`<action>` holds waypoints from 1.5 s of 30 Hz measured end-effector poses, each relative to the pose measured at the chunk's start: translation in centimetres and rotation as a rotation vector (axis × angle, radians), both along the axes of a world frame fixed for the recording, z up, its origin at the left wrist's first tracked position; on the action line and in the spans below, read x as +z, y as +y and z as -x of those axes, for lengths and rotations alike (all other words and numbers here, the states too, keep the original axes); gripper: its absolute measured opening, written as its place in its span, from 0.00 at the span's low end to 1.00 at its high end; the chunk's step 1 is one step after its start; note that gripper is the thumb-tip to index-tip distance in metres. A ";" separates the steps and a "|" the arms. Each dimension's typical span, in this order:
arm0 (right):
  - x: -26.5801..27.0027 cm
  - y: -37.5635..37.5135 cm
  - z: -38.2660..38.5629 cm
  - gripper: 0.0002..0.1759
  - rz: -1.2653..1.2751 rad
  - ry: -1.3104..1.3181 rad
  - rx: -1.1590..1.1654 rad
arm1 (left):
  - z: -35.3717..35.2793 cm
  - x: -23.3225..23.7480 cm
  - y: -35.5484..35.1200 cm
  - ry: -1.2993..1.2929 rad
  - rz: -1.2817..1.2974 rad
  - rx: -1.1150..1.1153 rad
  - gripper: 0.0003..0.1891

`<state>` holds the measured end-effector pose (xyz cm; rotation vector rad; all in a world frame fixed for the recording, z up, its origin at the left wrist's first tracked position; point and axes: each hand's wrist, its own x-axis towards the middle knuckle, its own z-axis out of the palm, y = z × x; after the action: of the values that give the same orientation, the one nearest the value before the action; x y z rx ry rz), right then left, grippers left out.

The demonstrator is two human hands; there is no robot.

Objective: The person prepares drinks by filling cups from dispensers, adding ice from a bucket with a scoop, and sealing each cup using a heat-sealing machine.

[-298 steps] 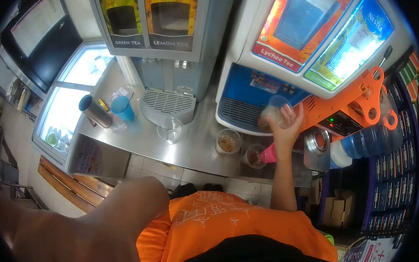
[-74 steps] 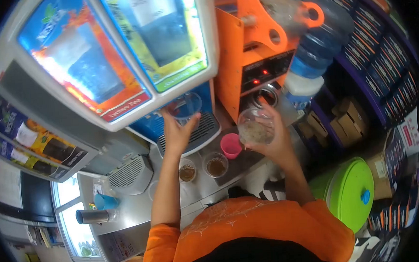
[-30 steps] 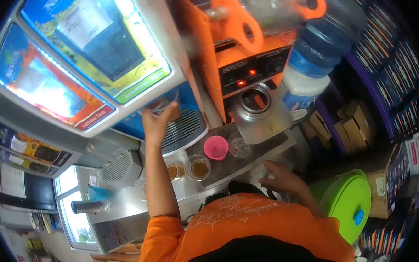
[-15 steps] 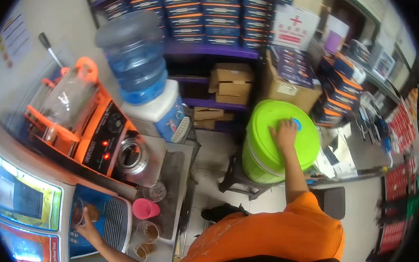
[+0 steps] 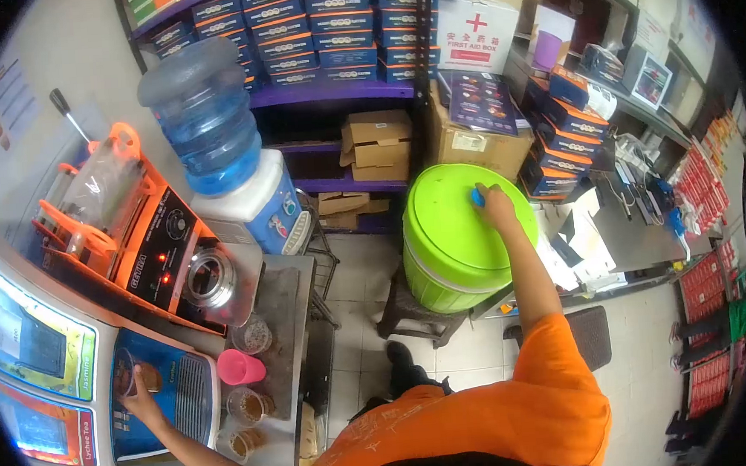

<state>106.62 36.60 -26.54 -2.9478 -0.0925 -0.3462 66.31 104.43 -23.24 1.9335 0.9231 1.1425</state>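
My left hand (image 5: 144, 401) is wrapped round a clear plastic cup (image 5: 123, 368) at the blue front of a drink dispenser (image 5: 190, 389). The cup's contents are hard to make out. Brownish drink shows in another cup (image 5: 150, 376) beside it. On the other side, my right hand (image 5: 498, 206) rests on the bright green lid (image 5: 444, 207) of a large drink cooler (image 5: 436, 285), its fingers closed on a small blue cap (image 5: 478, 197). The lid sits on the cooler.
On the metal counter stand a pink cup (image 5: 240, 367), a clear cup (image 5: 252, 335) and cups with brown liquid (image 5: 249, 405). Behind them are an orange cup sealer (image 5: 156, 255) and a water dispenser (image 5: 256, 210). A dark stool (image 5: 434, 319) bears the cooler. Stacked boxes (image 5: 568, 140) stand at right.
My right hand has gone from lying spread on the lid to gripping the blue cap. My left hand keeps hold of the cup at the dispenser. The whole view has shifted slightly.
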 end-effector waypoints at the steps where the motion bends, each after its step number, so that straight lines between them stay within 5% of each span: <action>1: -0.1 0.1 0.2 0.28 0.000 -0.002 0.013 | -0.2 0.4 -0.6 -0.002 0.000 0.013 0.34; 8: -0.9 -0.1 1.1 0.33 -0.149 -0.346 0.207 | -0.5 0.5 -1.5 -0.008 0.020 0.116 0.39; 13: 8.3 -0.2 -0.6 0.35 -0.254 -0.467 0.293 | 0.3 -0.8 1.0 0.018 0.098 0.050 0.35; 17: 13.4 -0.7 -6.4 0.32 -0.297 -0.563 0.328 | -0.2 -2.5 1.4 -0.091 -0.143 0.237 0.31; 20: 12.4 -1.9 -14.8 0.30 -0.249 -0.618 0.299 | 0.6 -2.1 1.9 -0.006 0.033 0.139 0.26; 22: 10.5 -3.4 -19.9 0.30 -0.160 -0.566 0.227 | -2.2 2.1 -3.7 -0.065 0.005 0.110 0.13; 23: 9.8 -3.9 -21.9 0.27 -0.179 -0.540 0.190 | -3.4 4.7 -6.6 -0.075 0.084 0.096 0.11; 25: 7.5 -6.4 -26.6 0.22 -0.073 -0.546 0.297 | -1.7 0.7 -2.6 -0.146 0.126 0.103 0.13; 26: 4.5 -9.1 -30.4 0.20 -0.035 -0.591 0.252 | -3.7 4.1 -6.6 -0.175 0.025 0.143 0.12; 28: 1.6 -11.9 -34.3 0.23 -0.029 -0.643 0.227 | -3.5 3.8 -6.4 -0.285 0.138 0.035 0.10; 29: 2.7 -11.1 -33.9 0.23 0.046 -0.536 0.075 | -3.4 3.7 -6.3 -0.231 0.100 0.167 0.17; 31: 2.0 -12.1 -36.2 0.25 0.070 -0.552 0.134 | -3.3 3.4 -5.9 -0.150 0.066 0.270 0.23; 38: 2.6 -11.4 -34.3 0.37 0.143 -0.416 -0.075 | -3.3 3.7 -6.1 -0.211 0.099 0.231 0.27; 45: 3.2 -11.6 -31.2 0.45 0.187 -0.734 0.048 | -3.0 3.3 -5.6 -0.224 0.135 0.264 0.30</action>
<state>137.86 24.96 -23.37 -2.8115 -0.2975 -1.4547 69.35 98.80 -19.91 1.5711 1.1232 1.3781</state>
